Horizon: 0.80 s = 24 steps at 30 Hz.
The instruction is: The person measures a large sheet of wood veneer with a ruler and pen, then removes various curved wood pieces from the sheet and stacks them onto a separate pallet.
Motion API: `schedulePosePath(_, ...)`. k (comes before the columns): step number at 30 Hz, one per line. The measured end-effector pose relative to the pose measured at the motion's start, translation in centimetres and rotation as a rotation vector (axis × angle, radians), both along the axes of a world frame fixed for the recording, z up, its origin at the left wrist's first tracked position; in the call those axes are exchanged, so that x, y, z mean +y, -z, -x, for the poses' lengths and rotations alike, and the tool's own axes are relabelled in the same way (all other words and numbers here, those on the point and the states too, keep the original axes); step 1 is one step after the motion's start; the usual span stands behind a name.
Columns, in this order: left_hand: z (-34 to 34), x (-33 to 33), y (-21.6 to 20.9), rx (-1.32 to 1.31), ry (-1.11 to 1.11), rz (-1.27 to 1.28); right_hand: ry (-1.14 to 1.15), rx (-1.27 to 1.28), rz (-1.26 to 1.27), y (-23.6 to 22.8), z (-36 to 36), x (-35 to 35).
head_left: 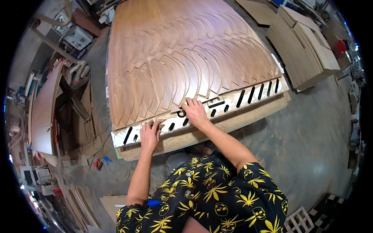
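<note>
A stack of pale boards (307, 50) lies at the upper right of the frame on the grey concrete floor (311, 136). At the left edge a long brown panel (44, 108) leans among offcuts. A grey machine box (77, 37) sits at the upper left. Red and blue clamps (100, 162) lie at lower left, and a white slatted crate (299, 221) sits at lower right.

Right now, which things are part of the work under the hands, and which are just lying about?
In hand:
- left hand on the panel's pale slotted edge
- right hand on a cut curved piece
- brown routed panel

Lying about:
- stacked boards
- leaning board
- offcuts on floor
</note>
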State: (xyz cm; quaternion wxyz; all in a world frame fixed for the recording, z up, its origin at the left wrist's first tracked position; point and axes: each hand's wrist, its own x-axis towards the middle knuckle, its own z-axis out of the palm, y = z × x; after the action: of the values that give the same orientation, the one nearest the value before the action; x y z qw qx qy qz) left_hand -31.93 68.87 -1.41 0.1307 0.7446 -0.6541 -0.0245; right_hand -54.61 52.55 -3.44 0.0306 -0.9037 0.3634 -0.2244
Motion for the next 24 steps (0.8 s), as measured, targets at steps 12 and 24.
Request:
schedulePosePath(12, 0.1, -1.1, 1.3, 0.148, -0.059, 0.037, -0.114, -0.254, -0.323, -3.7, 3.8, 2.1)
schedulePosePath(24, 0.3, -2.3, 0.6, 0.141, -0.081, -0.024, -0.038, -0.536, -0.596, -9.5, 7.6, -0.4)
